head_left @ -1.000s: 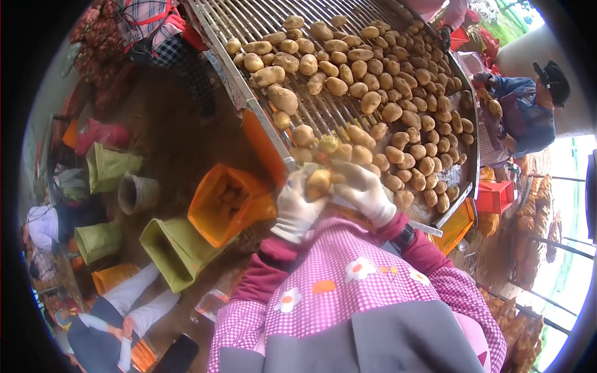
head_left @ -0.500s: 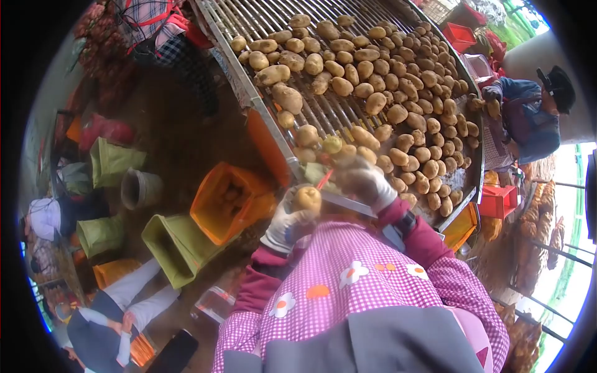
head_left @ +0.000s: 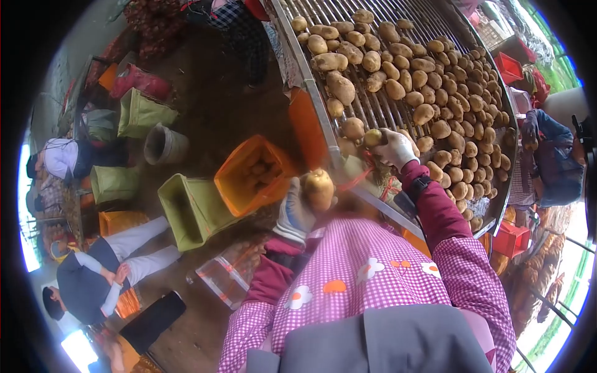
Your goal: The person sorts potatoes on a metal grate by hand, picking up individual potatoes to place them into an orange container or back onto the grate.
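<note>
The left hand (head_left: 295, 211), in a pale glove, is clamped on a large yellow-brown potato (head_left: 318, 188), held upright in front of the checked apron (head_left: 373, 289), just beside the corner of a slatted desk (head_left: 309, 81). The right hand (head_left: 398, 150), also gloved, reaches over the desk's near edge, its fingers touching a small greenish potato (head_left: 373, 138); whether they are closed around it, you cannot tell. A brown potato (head_left: 352, 128) lies just beside the greenish one. Many loose potatoes (head_left: 440, 129) are spread over the slats, packed closely toward the right side.

To the left of the desk stands an open orange bin (head_left: 239, 200) with potatoes inside. A green bin (head_left: 214, 202) touches or nearly touches it, and a grey bucket (head_left: 165, 147) is near. A person in blue (head_left: 555, 158) is at the desk's right side.
</note>
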Motion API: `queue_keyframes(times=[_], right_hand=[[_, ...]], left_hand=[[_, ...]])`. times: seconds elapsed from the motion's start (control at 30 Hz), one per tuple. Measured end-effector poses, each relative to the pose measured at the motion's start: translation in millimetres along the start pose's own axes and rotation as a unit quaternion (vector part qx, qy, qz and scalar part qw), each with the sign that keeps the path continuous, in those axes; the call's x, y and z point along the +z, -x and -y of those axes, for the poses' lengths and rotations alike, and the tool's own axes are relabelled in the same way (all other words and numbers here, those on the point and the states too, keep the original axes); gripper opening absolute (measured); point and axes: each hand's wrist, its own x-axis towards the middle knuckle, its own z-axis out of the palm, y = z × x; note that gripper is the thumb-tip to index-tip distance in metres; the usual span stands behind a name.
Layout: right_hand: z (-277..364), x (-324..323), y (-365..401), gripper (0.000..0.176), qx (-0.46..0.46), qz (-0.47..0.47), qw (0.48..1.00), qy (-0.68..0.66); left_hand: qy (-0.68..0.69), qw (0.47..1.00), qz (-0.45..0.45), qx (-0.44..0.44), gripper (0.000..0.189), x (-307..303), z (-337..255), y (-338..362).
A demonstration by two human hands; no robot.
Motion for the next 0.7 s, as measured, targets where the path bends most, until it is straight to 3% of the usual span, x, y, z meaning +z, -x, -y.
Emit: queue_keyframes(times=[0.03, 0.07, 0.13, 0.2, 0.3, 0.33, 0.4, 0.47, 0.5, 0.53, 0.57, 0.6, 0.63, 0.7], right_hand=[[3.6, -4.3, 1.7, 0.045, 0.023, 0.028, 0.996, -0.082], [-22.3, 6.4, -10.8, 0.05, -0.015, 0.022, 0.986, -0.167], [-44.9, 17.6, -22.3, 0.045, -0.094, -0.01, 0.974, -0.207], [-28.7, -3.1, -9.8, 0.044, 0.008, 0.052, 0.958, -0.284], [-46.8, -13.7, 3.1, 0.045, -0.014, 0.058, 0.9, -0.433], [-33.5, -12.9, 17.8, 0.045, -0.035, 0.032, 0.881, -0.471], [-39.5, -19.9, 33.3, 0.047, -0.025, 0.081, 0.881, -0.465], [-13.1, -12.5, 52.9, 0.049, -0.022, 0.053, 0.887, -0.459], [7.3, -6.2, 63.7, 0.05, -0.05, 0.034, 0.877, -0.477], [0.2, -0.4, 63.0, 0.049, -0.045, 0.032, 0.915, -0.4], [40.3, -9.5, 83.6, 0.051, -0.03, 0.071, 0.924, -0.375], [19.6, 2.6, 74.0, 0.055, -0.026, 0.116, 0.918, -0.377], [31.8, 9.4, 77.3, 0.059, -0.049, 0.11, 0.927, -0.356], [53.8, 26.2, 82.7, 0.065, -0.083, 0.108, 0.934, -0.331]], left_hand=[[-0.004, 1.0, 0.004, -0.01, 0.066, -4.1, -0.3, -1.8], [-0.009, 1.0, 0.005, -0.016, 0.064, -12.6, -2.8, -3.3], [0.013, 0.999, -0.019, -0.029, 0.055, -31.8, -10.4, -2.7], [0.027, 0.996, -0.088, -0.021, 0.051, -69.1, -16.9, -3.1], [0.113, 0.967, -0.228, 0.019, 0.048, -132.7, -29.5, -2.2], [0.113, 0.974, -0.197, 0.018, 0.046, -162.5, -38.7, 3.0], [0.166, 0.948, -0.264, 0.065, 0.046, -192.0, -57.4, 2.0], [0.157, 0.962, -0.184, 0.124, 0.049, -208.4, -80.1, -0.6], [0.091, 0.956, -0.227, 0.164, 0.051, -205.0, -92.0, -9.1], [0.024, 0.943, -0.265, 0.198, 0.053, -190.8, -97.2, -19.8], [-0.052, 0.92, -0.339, 0.19, 0.055, -161.4, -97.5, -22.8], [-0.131, 0.884, -0.408, 0.186, 0.056, -132.3, -97.8, -22.6], [-0.123, 0.944, -0.249, 0.176, 0.062, -121.6, -90.3, -23.8], [-0.073, 0.988, -0.121, 0.056, 0.064, -57.7, -65.2, -25.8]])
